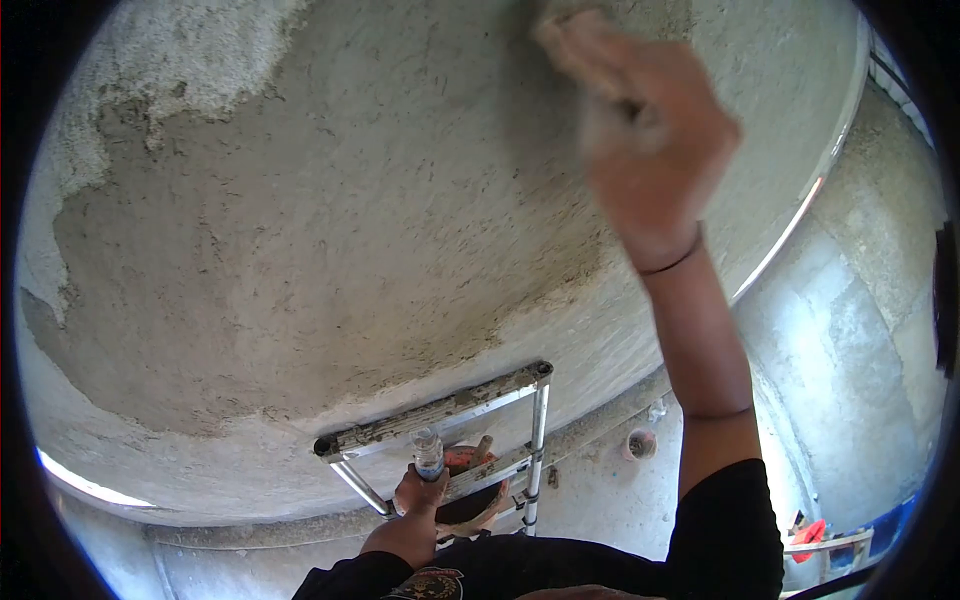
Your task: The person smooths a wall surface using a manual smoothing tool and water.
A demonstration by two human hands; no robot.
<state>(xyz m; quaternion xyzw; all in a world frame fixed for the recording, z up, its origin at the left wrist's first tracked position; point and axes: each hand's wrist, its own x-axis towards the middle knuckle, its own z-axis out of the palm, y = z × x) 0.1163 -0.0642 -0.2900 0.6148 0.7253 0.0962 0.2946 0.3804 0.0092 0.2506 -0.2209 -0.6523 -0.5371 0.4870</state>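
My right hand [655, 130] is raised against the plastered wall [350, 230], smeared by motion. Its fingers curl closed around something tan at the wall surface that I cannot make out. A thin dark band circles that wrist. Low in the view, my left hand [420, 492] grips a clear plastic bottle [428, 455] upright, beside the top of a metal ladder [440, 410]. Darker, damp-looking plaster covers most of the wall, with rougher, paler patches at its upper left.
Behind the ladder rungs hangs or stands an orange bucket [465, 460] with dark contents and a handle-like piece [483, 447] sticking out. A small round container [640, 444] sits on the floor below. Red cloth-like material [808, 540] lies at lower right.
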